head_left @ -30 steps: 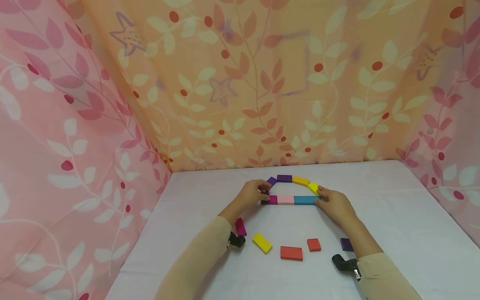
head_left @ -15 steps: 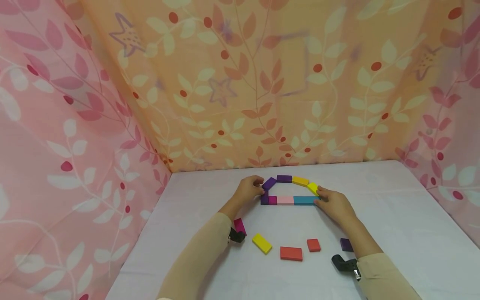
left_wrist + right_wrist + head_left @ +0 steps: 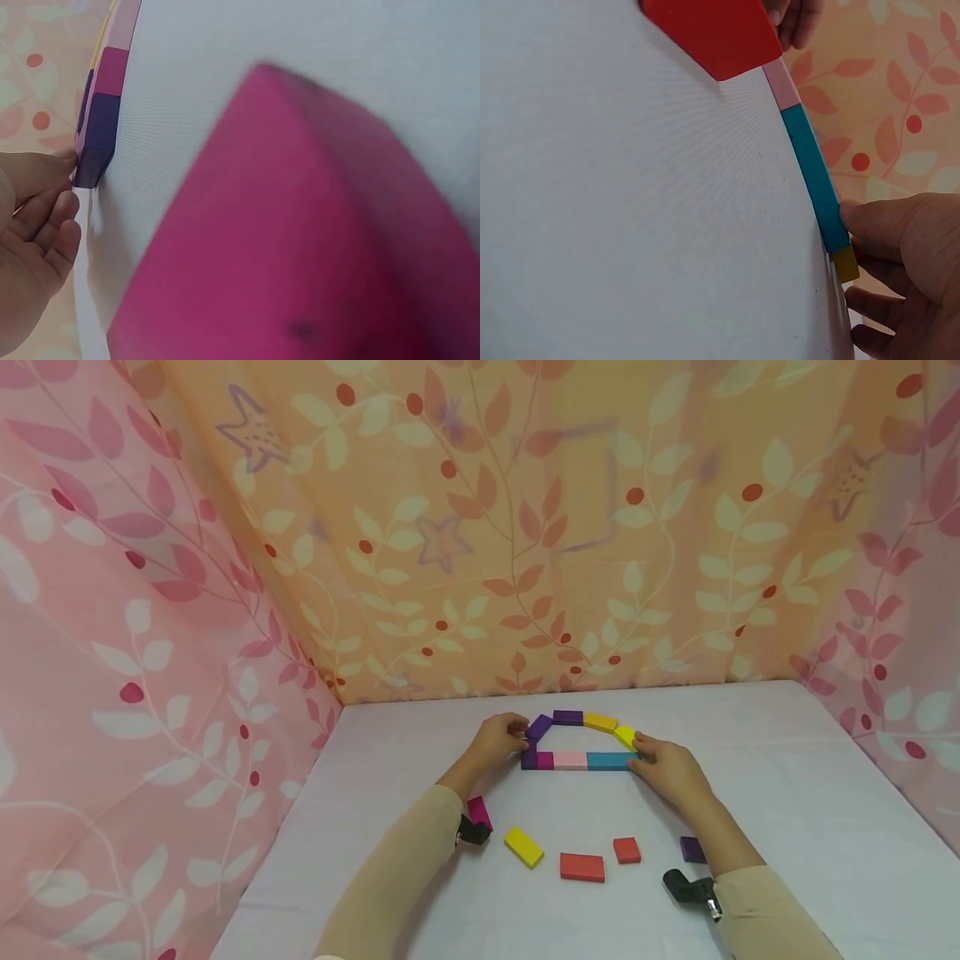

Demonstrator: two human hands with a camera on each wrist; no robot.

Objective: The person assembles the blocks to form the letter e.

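Observation:
Flat coloured blocks form a half-ring on the white table, closed by a straight row in front. My left hand (image 3: 497,739) is at the left end, thumb tip touching the upright purple block (image 3: 101,139) and other fingers loosely bent. Above that lies a slanted purple block (image 3: 539,727). My right hand (image 3: 675,768) rests at the other end, thumb against the blue block (image 3: 609,762) and index fingertip at the yellow block (image 3: 626,737). Between these ends the row has a magenta block (image 3: 545,761) and a pink block (image 3: 571,761).
Nearer lie a magenta block (image 3: 480,813), a yellow block (image 3: 523,847), a red rectangular block (image 3: 582,867), a small red block (image 3: 627,850) and a dark purple block (image 3: 693,849), partly behind the right forearm. Patterned cloth (image 3: 480,568) rises behind the table (image 3: 525,918).
My left hand has drawn slightly left and loosened from the purple blocks, which now show more fully. The slanted one sits a touch lower. My right hand stays in place.

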